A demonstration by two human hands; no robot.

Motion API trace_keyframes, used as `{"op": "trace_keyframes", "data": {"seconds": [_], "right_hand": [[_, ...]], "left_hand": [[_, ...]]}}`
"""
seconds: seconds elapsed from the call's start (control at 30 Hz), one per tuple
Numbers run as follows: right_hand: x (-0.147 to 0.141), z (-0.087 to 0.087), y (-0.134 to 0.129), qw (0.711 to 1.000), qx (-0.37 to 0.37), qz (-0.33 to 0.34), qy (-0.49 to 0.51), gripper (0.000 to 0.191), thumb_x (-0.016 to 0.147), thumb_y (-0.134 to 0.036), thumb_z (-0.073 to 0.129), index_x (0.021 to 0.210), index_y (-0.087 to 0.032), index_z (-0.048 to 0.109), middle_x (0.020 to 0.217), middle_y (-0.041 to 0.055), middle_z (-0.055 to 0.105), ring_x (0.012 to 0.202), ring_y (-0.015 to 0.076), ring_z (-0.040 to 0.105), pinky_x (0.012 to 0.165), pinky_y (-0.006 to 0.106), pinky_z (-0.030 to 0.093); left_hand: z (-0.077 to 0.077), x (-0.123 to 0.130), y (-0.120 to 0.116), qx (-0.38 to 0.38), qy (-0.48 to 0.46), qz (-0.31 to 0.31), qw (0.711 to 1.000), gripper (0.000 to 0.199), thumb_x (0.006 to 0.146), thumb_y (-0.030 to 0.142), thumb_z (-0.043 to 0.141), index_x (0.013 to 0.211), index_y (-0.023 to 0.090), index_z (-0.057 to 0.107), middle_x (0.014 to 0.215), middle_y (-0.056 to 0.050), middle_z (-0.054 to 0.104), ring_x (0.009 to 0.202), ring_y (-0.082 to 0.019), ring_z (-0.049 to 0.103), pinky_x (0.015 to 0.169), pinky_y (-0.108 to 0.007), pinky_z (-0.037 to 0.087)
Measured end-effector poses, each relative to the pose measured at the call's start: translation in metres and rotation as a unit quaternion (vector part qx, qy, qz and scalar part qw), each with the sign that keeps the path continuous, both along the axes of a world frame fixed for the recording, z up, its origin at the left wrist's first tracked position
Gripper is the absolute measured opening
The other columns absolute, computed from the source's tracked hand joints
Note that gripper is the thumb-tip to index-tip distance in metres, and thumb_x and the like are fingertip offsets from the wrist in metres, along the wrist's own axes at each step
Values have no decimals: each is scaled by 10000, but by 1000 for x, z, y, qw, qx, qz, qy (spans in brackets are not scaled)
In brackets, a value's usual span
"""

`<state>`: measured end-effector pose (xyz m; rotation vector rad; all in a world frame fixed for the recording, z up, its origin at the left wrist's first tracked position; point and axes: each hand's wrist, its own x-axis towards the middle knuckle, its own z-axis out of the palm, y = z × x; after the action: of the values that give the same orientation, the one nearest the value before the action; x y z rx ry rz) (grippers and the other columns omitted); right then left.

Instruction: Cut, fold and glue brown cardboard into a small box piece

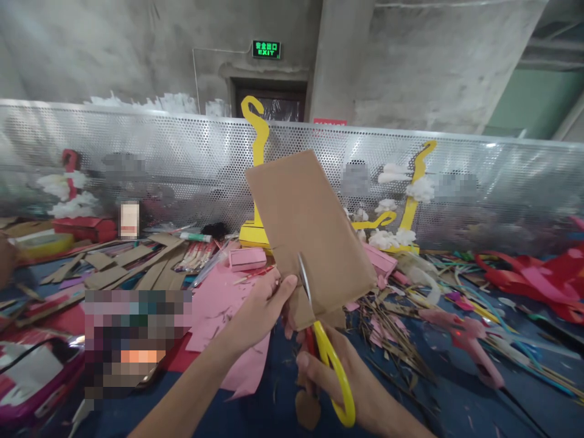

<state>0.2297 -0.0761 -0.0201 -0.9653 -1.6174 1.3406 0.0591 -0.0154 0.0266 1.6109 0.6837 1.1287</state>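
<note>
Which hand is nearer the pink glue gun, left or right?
Right. The right hand, holding the yellow-handled scissors, is to the left of the pink glue gun; the left hand, gripping the cardboard, is farther left.

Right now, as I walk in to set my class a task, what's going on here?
The left hand grips the brown cardboard near its lower left edge. The right hand holds yellow-handled scissors, one blade showing over the cardboard's face. A pink glue gun lies off to the right.
</note>
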Motion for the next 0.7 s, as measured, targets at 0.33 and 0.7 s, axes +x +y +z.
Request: {"op": "trace_keyframes", "data": {"seconds": [0.33, 0.7], "right_hand": [[3, -10, 3, 1000, -9, -1, 29, 471, 794, -529, 789, 1001, -191, 535, 807, -29, 539, 657, 126, 544, 574, 240, 463], [7, -4, 6, 1000, 12, 1, 27, 457, 802, -555, 767, 968, -198, 534, 798, -32, 507, 619, 120, 505, 533, 240, 477]], "left_hand": [[9, -9, -3, 19, 42, -12, 999, 353, 1022, 490, 441, 807, 210, 463, 514, 32, 580, 412, -118, 553, 433, -226, 448], [9, -15, 7, 46, 43, 76, 995, 348, 1001, 519, 481, 880, 199, 549, 607, 18, 611, 499, -119, 580, 482, -227, 431]]}}
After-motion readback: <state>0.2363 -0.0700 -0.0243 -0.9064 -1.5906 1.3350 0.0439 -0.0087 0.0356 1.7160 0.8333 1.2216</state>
